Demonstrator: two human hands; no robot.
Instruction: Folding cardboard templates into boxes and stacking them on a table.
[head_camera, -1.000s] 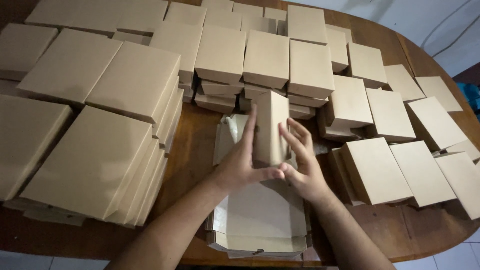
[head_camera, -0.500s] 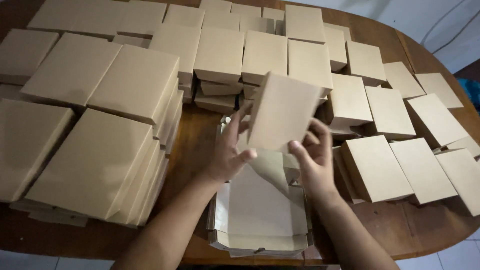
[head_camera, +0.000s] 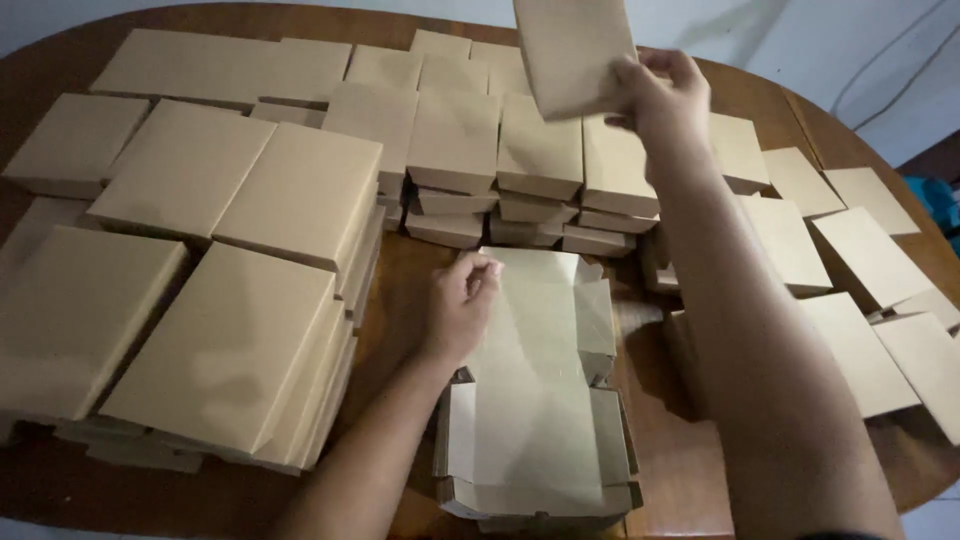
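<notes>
Right hand (head_camera: 662, 100): raised at the far side of the table, fingers closed on the lower right corner of a folded brown box (head_camera: 575, 55). The box is held up, tilted, above the small-box stacks; its top is cut off by the upper edge of the view, so its full shape cannot be told.

Left hand (head_camera: 462, 305): loosely curled, fingertips resting on the near-left part of the top flat sheet; whether it pinches the sheet's edge cannot be told.

Pile of flat unfolded box sheets (head_camera: 535, 420): directly under and nearer than the left hand, pale inner side up, flaps spread at the sides. The lower edge of the pile is partly cut off.

Small-box stacks (head_camera: 500, 150): just beyond the left hand, below the raised box, several layers high; the lower layers are in shadow and hard to count.

Large-box stacks (head_camera: 230, 330): left of the left hand, closed and brown; the outermost ones run out of view.

Single boxes (head_camera: 870, 255): right of the right forearm, laid in rows. The forearm hides those nearest to it.

Wooden table (head_camera: 400, 270): dark, rounded, bare only in narrow strips between stacks.
</notes>
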